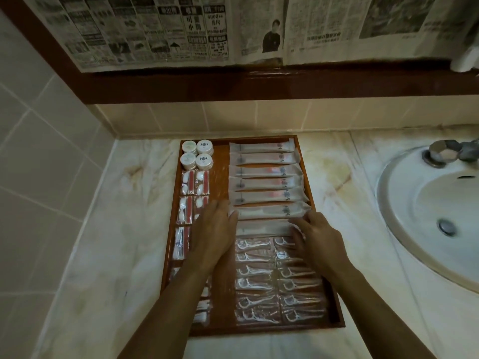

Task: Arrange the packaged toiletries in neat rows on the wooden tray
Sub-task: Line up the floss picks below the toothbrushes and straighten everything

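Bench: marble-look bench [124, 229] is sitting against tiled walls, with a white sink [425, 203] off to the right and newspaper sheets [181, 29] hanging above.
Tray: wooden tray [309, 182] is lying flat on the bench, between the left wall and the sink.
Far-left corner: four round white tubs [197, 154] are standing in a tight square.
Left column: small clear sachets [191, 183] are running down the tray in pairs, partly hidden under the left forearm.
Right block: long white sachets [264, 182] are stacking up in a row, one below the other.
Near block: floss-pick packets [256, 281] are lying in two columns.
Left hand [215, 229]: fingers are lying straight and flat, tips touching the left end of a long sachet.
Right hand [317, 237]: fingers are spreading over the right end of the lowest long sachets; blurred, probably pressing rather than pinching.
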